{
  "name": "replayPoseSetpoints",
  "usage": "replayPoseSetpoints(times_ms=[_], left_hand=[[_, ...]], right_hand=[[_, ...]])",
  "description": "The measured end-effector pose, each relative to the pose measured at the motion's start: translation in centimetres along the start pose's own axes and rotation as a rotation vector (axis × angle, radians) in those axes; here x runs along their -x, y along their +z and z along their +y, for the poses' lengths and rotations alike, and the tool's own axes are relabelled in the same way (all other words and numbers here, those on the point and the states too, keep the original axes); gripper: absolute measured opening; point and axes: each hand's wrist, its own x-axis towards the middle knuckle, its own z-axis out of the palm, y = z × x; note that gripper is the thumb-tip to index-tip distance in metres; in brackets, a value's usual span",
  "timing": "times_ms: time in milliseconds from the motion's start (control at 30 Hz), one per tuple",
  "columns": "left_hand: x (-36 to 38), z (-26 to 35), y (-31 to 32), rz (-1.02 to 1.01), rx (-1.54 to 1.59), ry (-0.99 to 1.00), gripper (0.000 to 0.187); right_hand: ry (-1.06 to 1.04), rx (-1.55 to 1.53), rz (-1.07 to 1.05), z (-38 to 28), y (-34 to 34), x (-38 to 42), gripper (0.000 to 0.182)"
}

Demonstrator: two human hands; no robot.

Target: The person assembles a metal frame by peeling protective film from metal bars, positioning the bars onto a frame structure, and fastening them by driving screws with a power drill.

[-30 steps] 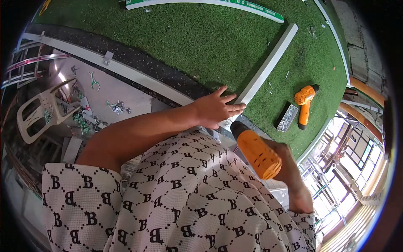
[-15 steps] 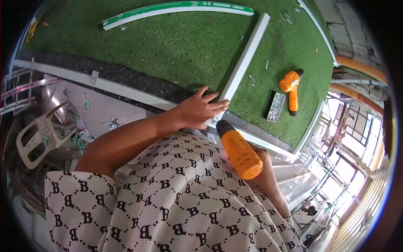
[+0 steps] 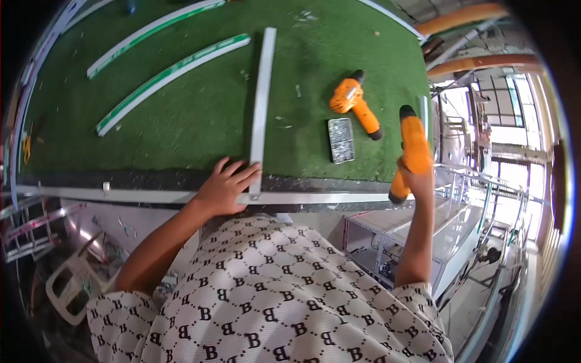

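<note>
Left hand [image 3: 223,189] flat on aluminium bar [image 3: 261,103]; right hand [image 3: 416,175], half hidden, grips drill [image 3: 411,148].

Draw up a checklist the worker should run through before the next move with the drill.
1. Left hand steadying the near end of the white bar: ok, fingers rest on it.
2. Right hand gripping the orange drill: ok, held up, clear of the bar.
3. Bit fitted in the drill: cannot tell.
4. Box of screws within reach: ok, on the green mat.
5. Spare drill clear of the bar: ok, lying beside the box.
</note>
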Motion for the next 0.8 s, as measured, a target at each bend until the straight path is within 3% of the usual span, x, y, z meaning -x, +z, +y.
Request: replayPoseSetpoints(times_ms=[33,100,133,200,267,300,367,400,467,533,667,800], left_hand=[[0.0,0.1,0.0,0.009,-0.007,-0.011,0.087],[-0.3,0.9,-1.4,-0.036,0.005,-0.057,0.09],[-0.5,1.5,-2.6,-0.072,-0.032,-0.063,0.087],[-1.4,3.1,-5.0,-0.115,-0.089,-0.072,0.084],[-2.9,4.5,-6.9,-0.044,0.012,-0.131,0.067],[-4.2,4.9,-7.4,-0.058,-0.009,-0.128,0.067],[-7.4,6.6,-7.9,0.022,0.094,-0.315,0.048],[-9.6,7.1,-7.0,0.232,0.082,-0.237,0.034],[-14.6,8.2,-5.8,0.282,0.085,-0.202,0.029],[-19.7,9.0,-3.3,0.334,0.068,-0.12,0.025],[-26.9,9.2,1.7,0.122,-0.157,-0.176,0.018],[-28.5,9.2,1.2,-0.122,-0.221,-0.32,0.014]], right_hand=[[-0.032,-0.004,0.05,1.1,0.3,-1.9,0.073],[0.155,0.137,0.091,9.4,1.1,-5.3,0.088],[0.152,0.119,0.113,12.6,1.7,-6.7,0.088],[0.253,0.508,0.14,18.0,2.8,-8.9,0.089],[0.223,0.451,0.156,21.2,3.7,-10.1,0.091],[0.192,0.415,0.163,22.3,4.0,-10.3,0.094],[0.226,0.326,0.175,23.8,4.6,-10.1,0.087],[0.279,0.352,0.157,24.2,4.8,-10.2,0.085],[0.307,0.346,0.208,20.8,4.4,-10.3,0.075],[0.022,0.272,0.348,18.0,6.4,-10.8,0.071],[-0.089,0.186,-0.057,8.5,10.2,-13.4,0.079],[-0.101,0.361,-0.038,8.1,14.6,-15.0,0.09]])
